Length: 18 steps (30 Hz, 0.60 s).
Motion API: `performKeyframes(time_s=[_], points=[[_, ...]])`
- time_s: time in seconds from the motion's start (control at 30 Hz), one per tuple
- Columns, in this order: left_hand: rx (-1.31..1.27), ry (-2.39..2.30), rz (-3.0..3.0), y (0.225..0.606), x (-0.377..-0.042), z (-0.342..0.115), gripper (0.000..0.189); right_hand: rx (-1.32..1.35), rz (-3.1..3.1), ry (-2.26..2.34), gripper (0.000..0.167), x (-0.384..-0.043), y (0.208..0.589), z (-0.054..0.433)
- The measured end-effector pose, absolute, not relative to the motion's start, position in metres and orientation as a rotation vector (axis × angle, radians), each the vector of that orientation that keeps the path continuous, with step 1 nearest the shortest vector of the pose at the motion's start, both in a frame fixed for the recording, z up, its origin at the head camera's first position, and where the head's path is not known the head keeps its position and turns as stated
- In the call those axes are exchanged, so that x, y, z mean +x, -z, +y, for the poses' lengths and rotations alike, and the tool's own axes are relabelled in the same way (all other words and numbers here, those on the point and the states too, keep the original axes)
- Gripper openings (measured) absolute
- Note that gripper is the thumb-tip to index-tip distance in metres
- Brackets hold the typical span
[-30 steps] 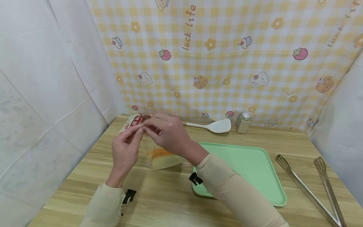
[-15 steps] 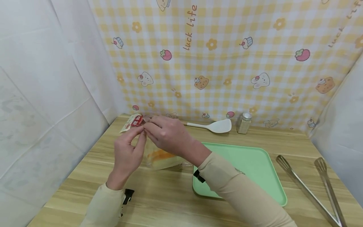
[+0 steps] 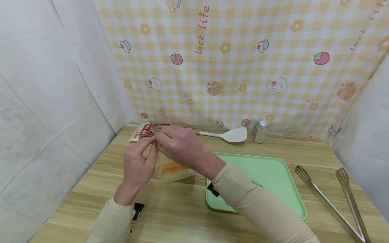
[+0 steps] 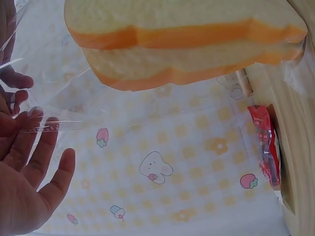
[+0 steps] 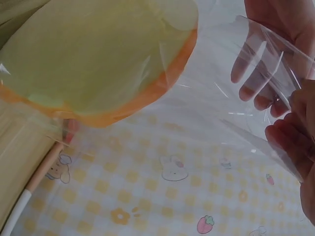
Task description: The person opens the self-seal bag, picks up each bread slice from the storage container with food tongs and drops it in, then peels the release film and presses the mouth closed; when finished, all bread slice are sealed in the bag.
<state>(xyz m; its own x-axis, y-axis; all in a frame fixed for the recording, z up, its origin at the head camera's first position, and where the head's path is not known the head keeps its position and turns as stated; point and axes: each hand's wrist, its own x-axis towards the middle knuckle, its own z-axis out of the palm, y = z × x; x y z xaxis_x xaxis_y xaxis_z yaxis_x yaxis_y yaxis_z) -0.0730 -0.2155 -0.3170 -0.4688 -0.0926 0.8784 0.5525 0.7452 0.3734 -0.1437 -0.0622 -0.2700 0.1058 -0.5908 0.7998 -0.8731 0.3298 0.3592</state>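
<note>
Slices of bread with orange crust sit in a clear plastic bag on the wooden table, low between my forearms. My left hand pinches the gathered top edge of the bag between thumb and forefinger; its other fingers spread behind the film in the left wrist view. Close against it, my right hand pinches the same edge, its fingertips nearly meeting the left ones. In the right wrist view the film stretches from the bread slices up to both hands. The right hand partly covers the bag in the head view.
Behind the hands lies a red and cream packet. A white spatula and a glass shaker are along the back curtain. A green tray is under my right forearm, with metal tongs to its right.
My left hand has shifted slightly right, and the right hand's blurred fingers have come down closer to it on the bag's edge. The bread has stayed in place.
</note>
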Motion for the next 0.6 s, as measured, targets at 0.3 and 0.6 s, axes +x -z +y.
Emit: performKeyframes(time_s=[0.3,0.6], points=[[-0.344,0.848,-1.907,0.3163,-0.0726,-0.2139,0.017,1.335,-1.628,-0.5,0.018,-0.1462,0.2683,-0.0629],[-0.338,0.885,-1.908,0.3174,-0.0742,-0.2149,0.016,1.313,-1.7,-0.563,0.007,-0.1481,0.274,-0.062]])
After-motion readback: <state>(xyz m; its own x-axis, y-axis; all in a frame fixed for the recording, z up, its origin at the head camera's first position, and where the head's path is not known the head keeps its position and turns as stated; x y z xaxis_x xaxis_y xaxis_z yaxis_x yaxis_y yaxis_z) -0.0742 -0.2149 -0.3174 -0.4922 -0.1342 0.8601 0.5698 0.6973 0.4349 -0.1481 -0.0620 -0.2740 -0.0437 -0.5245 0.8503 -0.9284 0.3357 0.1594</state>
